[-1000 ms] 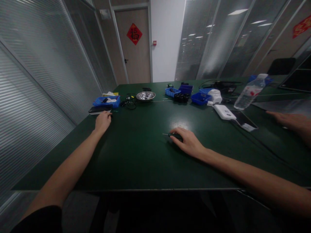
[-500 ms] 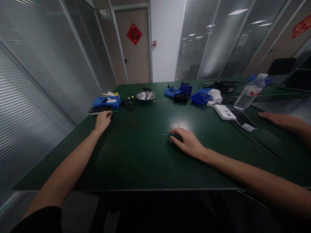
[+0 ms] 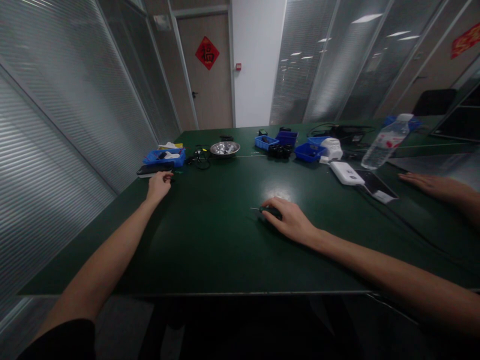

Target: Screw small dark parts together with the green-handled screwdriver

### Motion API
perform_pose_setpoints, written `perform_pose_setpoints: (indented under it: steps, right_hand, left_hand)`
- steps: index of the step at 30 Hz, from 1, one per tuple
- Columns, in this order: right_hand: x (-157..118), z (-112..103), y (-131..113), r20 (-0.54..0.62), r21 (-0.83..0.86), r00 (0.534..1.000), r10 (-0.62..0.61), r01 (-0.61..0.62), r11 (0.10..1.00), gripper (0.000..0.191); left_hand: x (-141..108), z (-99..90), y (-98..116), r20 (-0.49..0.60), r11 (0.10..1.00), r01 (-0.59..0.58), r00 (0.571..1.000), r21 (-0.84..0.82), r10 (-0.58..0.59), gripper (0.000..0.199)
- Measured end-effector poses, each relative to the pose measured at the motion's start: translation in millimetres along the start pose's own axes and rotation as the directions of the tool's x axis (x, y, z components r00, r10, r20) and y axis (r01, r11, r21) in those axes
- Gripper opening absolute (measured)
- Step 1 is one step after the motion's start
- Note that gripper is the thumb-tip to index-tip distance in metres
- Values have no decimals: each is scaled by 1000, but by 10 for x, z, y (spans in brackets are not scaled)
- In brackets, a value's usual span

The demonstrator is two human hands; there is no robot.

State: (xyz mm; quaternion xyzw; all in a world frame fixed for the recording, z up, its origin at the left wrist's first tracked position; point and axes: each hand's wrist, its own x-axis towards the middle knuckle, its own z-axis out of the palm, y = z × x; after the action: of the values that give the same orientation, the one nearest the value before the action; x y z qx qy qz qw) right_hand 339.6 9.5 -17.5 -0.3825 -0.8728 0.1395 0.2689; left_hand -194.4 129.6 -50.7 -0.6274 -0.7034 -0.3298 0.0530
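Note:
My right hand point(image 3: 287, 220) rests on the green table point(image 3: 210, 240) with its fingers wrapped round a screwdriver point(image 3: 270, 211). The tool has a dark handle and a thin metal shaft that points left, lying low over the tabletop. Farther off on the left, my left hand point(image 3: 159, 186) has its fingers curled and drawn together at the tips. Something small and dark shows under those fingertips, too small to name. Just behind that hand lies a flat black item with a pale edge point(image 3: 154, 170), perhaps a phone or notebook.
Behind the left hand stands a blue basket point(image 3: 165, 157), with black cables point(image 3: 200, 159) and a metal bowl point(image 3: 225, 149) alongside. Blue bins point(image 3: 309, 152) stand farther right, near a white power bank point(image 3: 345, 173) and a water bottle point(image 3: 388, 142). Another person's hand point(image 3: 431, 186) lies at the right.

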Motion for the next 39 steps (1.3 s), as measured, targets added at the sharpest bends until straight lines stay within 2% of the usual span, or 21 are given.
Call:
perform_pose_setpoints:
  steps: [8, 13, 18, 25, 29, 32, 34, 35, 37, 39]
  right_hand:
    - [7, -15, -17, 8, -8, 1000, 3, -3, 1000, 21]
    - [3, -14, -12, 16, -6, 1000, -1, 1, 1000, 21]
    - [-6, -19, -23, 20, 0, 1000, 9, -9, 1000, 21]
    - [6, -31, -25, 15, 11, 1000, -4, 4, 1000, 22]
    - [8, -32, -31, 16, 6, 1000, -2, 2, 1000, 22]
    - [10, -28, -38, 22, 7, 1000, 1, -1, 1000, 22]
    - [10, -25, -41, 23, 7, 1000, -2, 2, 1000, 22]
    - [10, -23, -43, 24, 5, 1000, -3, 3, 1000, 22]
    - [8, -20, -44, 30, -2, 1000, -9, 9, 1000, 22]
    - [5, -16, -44, 37, -10, 999, -20, 21, 1000, 22]
  left_hand:
    - [-15, -23, 29, 1, 1000, 5, 1000, 12, -5, 32]
    - [-7, -61, 51, 8, 998, 64, 998, -1, -64, 29]
    - [4, -85, 46, 43, 990, 138, 990, -41, -136, 28]
    - [-5, -112, 67, 98, 978, 177, 981, -108, -166, 28]
    - [11, -130, 168, 187, 968, 192, 969, -163, -161, 31]
    - [-17, -105, 417, 312, 957, 177, 945, -231, -100, 35]
    - [-114, -76, 715, 405, 943, 145, 914, -299, -12, 36]
    - [-196, -62, 902, 462, 927, 121, 885, -355, 61, 36]
    - [-430, -40, 1324, 555, 871, 64, 793, -486, 251, 37]
    - [-727, -34, 1749, 566, 782, 1, 690, -624, 451, 37]
